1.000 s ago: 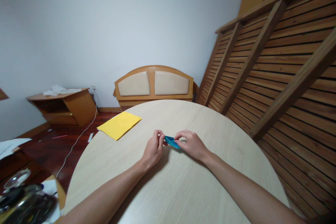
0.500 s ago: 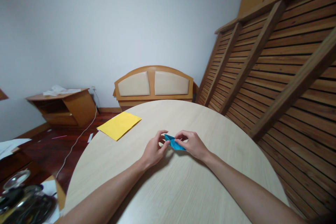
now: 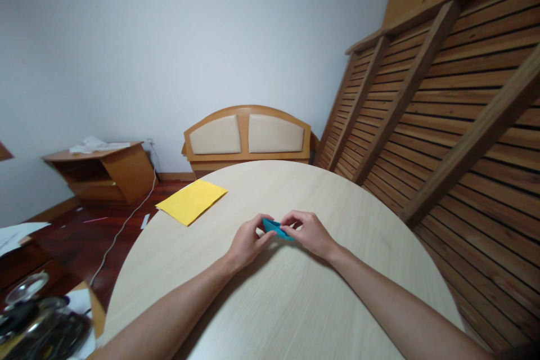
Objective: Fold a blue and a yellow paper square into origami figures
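Blue folded paper [image 3: 275, 228] sits at the centre of the frame, low over the tabletop [image 3: 295, 304], pinched from both ends. Fingers [image 3: 260, 224] of the left hand [image 3: 246, 244] close on its left tip; fingers [image 3: 291, 223] of the right hand [image 3: 309, 232] close on its right part and cover much of it. A grip at both ends keeps the small piece taut and steady, and both wrists rest on or close to the tabletop, which likely gives support for fine work. Whether the paper touches the surface cannot be told. Outward, a yellow sheet [image 3: 192, 201] lies flat near the far-left edge of the tabletop, well apart from the hands. A headboard [image 3: 248, 136] stands beyond, and a slatted wooden frame [image 3: 442, 124] leans at the right. Compared with half a second earlier, the hands are closer together, less blue shows between them, and the left thumb and forefinger have closed onto the tip.
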Demonstrator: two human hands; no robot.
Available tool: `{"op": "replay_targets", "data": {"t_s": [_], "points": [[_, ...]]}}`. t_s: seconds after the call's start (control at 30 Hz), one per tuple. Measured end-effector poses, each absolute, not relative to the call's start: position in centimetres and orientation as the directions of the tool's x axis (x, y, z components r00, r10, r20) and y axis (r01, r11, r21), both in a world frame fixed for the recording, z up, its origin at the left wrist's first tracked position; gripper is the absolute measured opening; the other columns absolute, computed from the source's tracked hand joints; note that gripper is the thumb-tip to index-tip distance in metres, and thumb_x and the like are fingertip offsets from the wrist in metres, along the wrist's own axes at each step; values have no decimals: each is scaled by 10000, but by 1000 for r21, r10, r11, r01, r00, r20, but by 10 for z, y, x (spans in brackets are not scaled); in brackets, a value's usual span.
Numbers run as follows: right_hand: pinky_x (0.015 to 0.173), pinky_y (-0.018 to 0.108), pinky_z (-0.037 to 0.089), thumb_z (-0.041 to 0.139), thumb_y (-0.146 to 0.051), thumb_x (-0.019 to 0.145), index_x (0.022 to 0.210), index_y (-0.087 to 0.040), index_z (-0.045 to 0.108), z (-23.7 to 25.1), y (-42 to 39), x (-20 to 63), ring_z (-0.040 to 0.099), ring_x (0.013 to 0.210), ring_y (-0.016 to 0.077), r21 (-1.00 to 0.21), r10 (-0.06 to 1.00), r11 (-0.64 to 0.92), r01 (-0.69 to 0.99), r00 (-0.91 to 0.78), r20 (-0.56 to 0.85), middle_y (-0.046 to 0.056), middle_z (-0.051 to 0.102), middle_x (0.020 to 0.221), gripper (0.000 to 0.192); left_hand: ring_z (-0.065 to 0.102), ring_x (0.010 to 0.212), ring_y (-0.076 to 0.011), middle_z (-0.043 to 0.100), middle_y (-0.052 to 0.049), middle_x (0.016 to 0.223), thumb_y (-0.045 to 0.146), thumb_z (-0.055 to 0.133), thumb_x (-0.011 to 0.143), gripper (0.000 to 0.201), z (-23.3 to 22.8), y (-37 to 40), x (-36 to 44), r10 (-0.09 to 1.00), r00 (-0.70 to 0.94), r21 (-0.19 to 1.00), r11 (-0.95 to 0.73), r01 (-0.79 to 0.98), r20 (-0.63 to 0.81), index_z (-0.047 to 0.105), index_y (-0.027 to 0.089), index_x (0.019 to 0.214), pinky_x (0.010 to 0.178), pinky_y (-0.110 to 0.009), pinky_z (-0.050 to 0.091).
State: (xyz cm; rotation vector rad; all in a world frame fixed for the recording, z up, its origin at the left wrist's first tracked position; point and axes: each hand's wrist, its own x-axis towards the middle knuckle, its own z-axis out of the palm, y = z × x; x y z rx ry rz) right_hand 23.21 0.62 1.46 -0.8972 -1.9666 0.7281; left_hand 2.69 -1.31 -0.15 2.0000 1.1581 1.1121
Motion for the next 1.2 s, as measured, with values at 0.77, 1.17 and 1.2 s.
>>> {"op": "replay_targets", "data": {"t_s": [0.77, 1.17, 1.2], "points": [[710, 288, 472, 679, -270, 849, 928, -189, 736, 10, 6, 232, 651, 774, 175, -758, 806, 555, 344, -448, 387, 23, 744, 861, 127, 612, 736, -154, 633, -27, 798, 332, 650, 815, 220, -4, -8, 30, 911, 152, 852, -413, 322, 384, 522, 179, 907, 531, -206, 435], [745, 269, 467, 647, -212, 885, 945, -207, 739, 14, 4, 234, 660, 825, 169, -522, 707, 703, 483, -558, 435, 29, 739, 907, 110, 614, 940, -219, 704, -49, 986, 130, 654, 831, 137, 3, -18, 28, 766, 349, 359, -585, 727, 540, 662, 207, 944, 819, -325, 484], [754, 269, 468, 642, -217, 891, 954, -210, 739, 14, 4, 233, 662, 833, 169, -513, 701, 709, 484, -565, 435, 29, 740, 917, 116, 614, 917, -219, 712, -49, 961, 137, 655, 842, 130, 3, -19, 29, 765, 374, 330, -587, 739, 525, 673, 206, 951, 809, -324, 480]]}}
